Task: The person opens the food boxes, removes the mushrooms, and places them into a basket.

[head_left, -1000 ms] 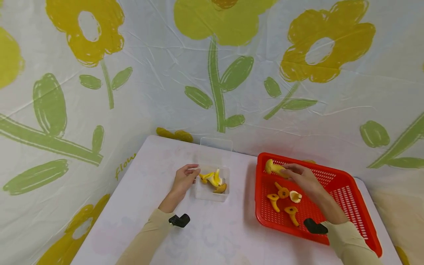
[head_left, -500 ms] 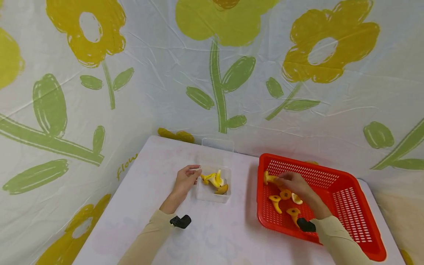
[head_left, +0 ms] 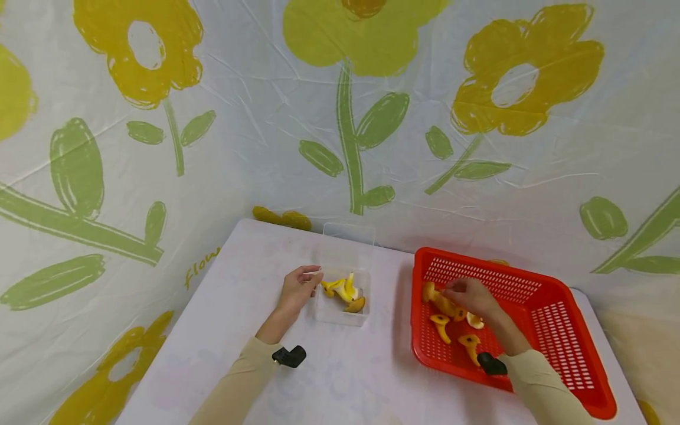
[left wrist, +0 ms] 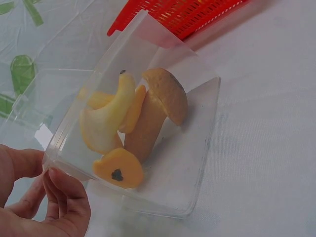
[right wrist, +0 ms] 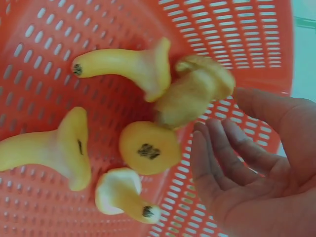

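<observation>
My right hand is loose and grips nothing, fingers bent and thumb apart, inside the red basket at 4 o'clock in my head view. Just beside its fingertips lies the brown mushroom, near the basket's 10 o'clock; I cannot tell whether my thumb touches its cap. Seen from that mushroom in the right wrist view, a funnel-shaped mushroom lies at 10 o'clock, a second funnel-shaped mushroom at 8, and a round-faced mushroom and a white-capped mushroom at 7.

My left hand pinches the edge of the clear box at the box's 10 o'clock. The box sits on the bench at 6 o'clock, its transparent lid raised at its 12 o'clock edge. Inside, a tan mushroom touches yellow mushrooms; they overlap, so I cannot count them. The flowered cloth hangs at 12 o'clock.
</observation>
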`<state>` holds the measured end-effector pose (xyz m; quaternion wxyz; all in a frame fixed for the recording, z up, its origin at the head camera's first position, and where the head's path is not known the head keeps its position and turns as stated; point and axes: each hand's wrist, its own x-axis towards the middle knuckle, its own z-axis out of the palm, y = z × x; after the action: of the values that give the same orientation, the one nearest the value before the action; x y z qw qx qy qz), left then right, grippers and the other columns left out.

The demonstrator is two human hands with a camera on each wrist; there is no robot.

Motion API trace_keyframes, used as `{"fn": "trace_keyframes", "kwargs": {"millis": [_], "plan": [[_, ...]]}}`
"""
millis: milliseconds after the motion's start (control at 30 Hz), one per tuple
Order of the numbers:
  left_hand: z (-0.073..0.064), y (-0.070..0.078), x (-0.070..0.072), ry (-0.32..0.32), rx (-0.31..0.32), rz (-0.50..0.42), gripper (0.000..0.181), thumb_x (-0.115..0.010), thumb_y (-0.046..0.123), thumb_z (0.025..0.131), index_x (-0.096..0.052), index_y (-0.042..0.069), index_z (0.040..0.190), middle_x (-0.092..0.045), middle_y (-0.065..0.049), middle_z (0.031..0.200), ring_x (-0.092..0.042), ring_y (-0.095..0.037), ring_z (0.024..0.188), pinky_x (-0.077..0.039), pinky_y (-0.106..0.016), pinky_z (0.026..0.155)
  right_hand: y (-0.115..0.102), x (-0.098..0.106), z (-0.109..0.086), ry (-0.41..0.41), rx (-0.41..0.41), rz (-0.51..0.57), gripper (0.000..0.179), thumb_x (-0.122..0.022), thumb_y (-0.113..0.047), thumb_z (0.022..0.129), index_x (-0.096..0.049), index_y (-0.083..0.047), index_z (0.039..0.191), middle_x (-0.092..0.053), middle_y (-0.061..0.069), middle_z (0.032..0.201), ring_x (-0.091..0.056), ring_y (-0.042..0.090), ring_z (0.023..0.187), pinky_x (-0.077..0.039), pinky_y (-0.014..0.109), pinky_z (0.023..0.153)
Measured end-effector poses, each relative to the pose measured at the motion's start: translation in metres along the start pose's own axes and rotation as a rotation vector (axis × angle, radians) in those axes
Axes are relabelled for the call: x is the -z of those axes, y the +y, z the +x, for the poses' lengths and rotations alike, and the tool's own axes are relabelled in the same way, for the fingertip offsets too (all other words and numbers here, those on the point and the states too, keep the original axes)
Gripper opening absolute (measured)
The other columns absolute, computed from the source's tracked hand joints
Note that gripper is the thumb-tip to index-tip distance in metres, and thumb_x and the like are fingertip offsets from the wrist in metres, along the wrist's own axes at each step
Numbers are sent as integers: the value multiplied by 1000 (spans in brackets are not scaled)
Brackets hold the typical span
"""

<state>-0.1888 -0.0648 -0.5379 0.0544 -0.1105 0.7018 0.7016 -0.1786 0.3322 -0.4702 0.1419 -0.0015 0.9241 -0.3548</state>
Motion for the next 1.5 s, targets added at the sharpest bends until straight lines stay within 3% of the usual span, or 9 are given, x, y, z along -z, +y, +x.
{"fn": "trace_keyframes", "kwargs": {"millis": [200, 567, 700, 933, 1167, 1500], "plan": [[3, -3, 2, 8, -2, 0, 30, -70, 19, 99, -69, 4, 125, -66, -12, 100, -61, -36, 91, -52, -23, 67, -14, 4, -7, 29, 28, 22, 33, -62, -20, 103, -62, 8, 122, -66, 24, 112, -61, 34, 93, -58, 42, 79], [6, -3, 3, 27, 15, 7, 30, -71, 21, 98, -70, 7, 125, -66, -11, 99, -61, -31, 89, -52, -21, 66, -56, -2, -12, 19, 171, 159, 33, -62, -21, 104, -61, 5, 125, -68, 19, 115, -66, 33, 102, -58, 27, 82], [6, -4, 3, 23, 13, 0, 31, -71, 21, 99, -69, 6, 125, -66, -11, 99, -60, -29, 88, -52, -21, 66, -71, -12, -10, 34, 192, 175, 30, -63, -22, 104, -63, 1, 123, -69, 18, 114, -67, 33, 101, -58, 24, 81], [4, -5, 2, 11, 0, -17, 31, -71, 20, 98, -69, 4, 125, -65, -10, 98, -59, -26, 84, -51, -22, 66, -93, -37, -4, 33, 220, 221, 29, -65, -19, 102, -63, 2, 123, -69, 17, 114, -70, 29, 100, -58, 38, 89], [2, -4, 0, 13, -34, -32, 30, -71, 15, 98, -69, 0, 124, -67, -10, 94, -60, -26, 81, -49, -21, 63, -111, -60, 2, 11, 260, 255, 26, -66, -17, 101, -65, 1, 120, -71, 15, 108, -70, 24, 93, -59, 32, 84], [1, -2, -2, 8, -1, -32, 29, -71, 16, 98, -70, 4, 124, -67, -8, 95, -60, -33, 89, -50, -21, 64, -124, -96, 12, -27, 312, 215, 24, -68, -14, 100, -65, 2, 118, -71, 11, 107, -67, 28, 101, -58, 31, 86]]}}
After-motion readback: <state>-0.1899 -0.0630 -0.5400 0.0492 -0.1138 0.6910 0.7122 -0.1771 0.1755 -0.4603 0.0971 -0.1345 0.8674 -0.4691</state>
